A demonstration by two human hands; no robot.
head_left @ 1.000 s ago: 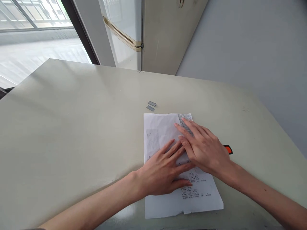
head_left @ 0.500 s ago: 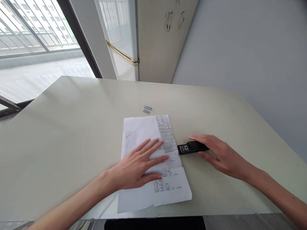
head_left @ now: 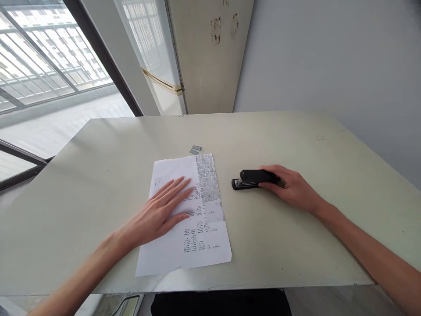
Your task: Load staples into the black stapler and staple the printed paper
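A printed white paper sheet (head_left: 197,239) lies on the pale table (head_left: 108,175), a little left of the middle. My left hand (head_left: 158,213) rests flat on the sheet with its fingers stretched out. To the right of the paper lies a black stapler (head_left: 251,179), its mouth pointing left toward the sheet. My right hand (head_left: 291,188) has its fingers wrapped round the stapler's rear end. The stapler sits on the table, apart from the paper.
Two short strips of staples (head_left: 195,149) lie just beyond the paper's top edge. A tall pale refrigerator (head_left: 197,57) stands behind the table against a grey wall. A large window (head_left: 36,66) is at the left.
My right hand left the paper, reached right and took hold of the black stapler, which now lies further from the sheet. My left hand stayed flat on the paper. My view shifted.
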